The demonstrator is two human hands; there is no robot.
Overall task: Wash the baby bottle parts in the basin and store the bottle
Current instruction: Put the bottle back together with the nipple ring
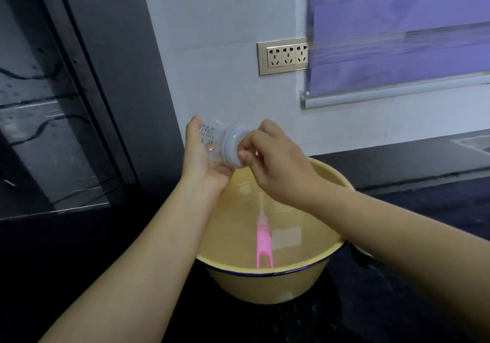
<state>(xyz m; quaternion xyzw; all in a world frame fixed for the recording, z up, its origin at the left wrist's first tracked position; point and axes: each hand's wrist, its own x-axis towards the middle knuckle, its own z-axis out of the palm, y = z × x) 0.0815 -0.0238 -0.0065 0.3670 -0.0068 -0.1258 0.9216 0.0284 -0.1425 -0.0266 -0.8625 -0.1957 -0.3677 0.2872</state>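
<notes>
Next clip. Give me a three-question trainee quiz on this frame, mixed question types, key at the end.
1. True or false: the bottle lies in the basin.
2. Which hand holds the bottle's body? A) left hand B) right hand
3. Fill in: the brush in the basin has a ____ handle.
Key: 1 false, both hands hold it in the air; 2 A, the right pinches the collar; 3 pink.

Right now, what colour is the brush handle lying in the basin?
The brush handle is pink, seen clearly in the head view inside the yellow basin.
</notes>
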